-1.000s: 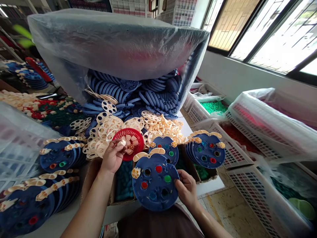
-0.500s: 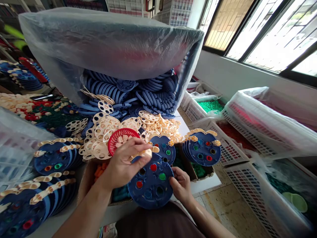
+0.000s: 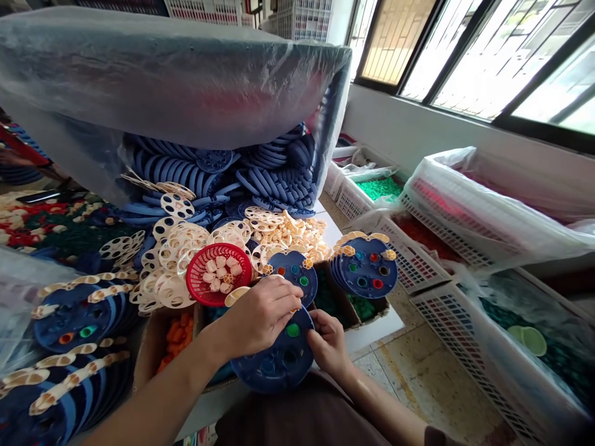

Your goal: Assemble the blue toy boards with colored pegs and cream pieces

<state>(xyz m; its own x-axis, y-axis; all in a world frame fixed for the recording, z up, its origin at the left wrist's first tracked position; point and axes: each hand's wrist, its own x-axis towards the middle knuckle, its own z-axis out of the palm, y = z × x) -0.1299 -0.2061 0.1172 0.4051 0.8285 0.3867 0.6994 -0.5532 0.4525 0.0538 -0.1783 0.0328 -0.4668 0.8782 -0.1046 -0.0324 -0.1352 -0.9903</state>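
Observation:
My right hand (image 3: 329,342) grips the right edge of a round blue disc (image 3: 279,362) with coloured plugs in its holes, held low in front of me. My left hand (image 3: 263,313) lies over the top of that disc with its fingers curled down, pressing on its upper rim; what is under the fingertips is hidden. A cream curved piece (image 3: 235,295) sticks out at the disc's upper left. Just behind stands a red mesh basket (image 3: 201,288) holding several small cream parts.
A large plastic-covered bag (image 3: 186,80) full of blue discs fills the back. Stacks of finished blue discs (image 3: 367,272) stand right and at the left (image 3: 74,316). Cream perforated rings (image 3: 176,248) are piled centre. White crates (image 3: 465,310) with green and red parts line the floor by the window.
My left hand left the red basket with a small cream part, moved right and down, and now presses on top of the blue disc. The camera has tilted down and right.

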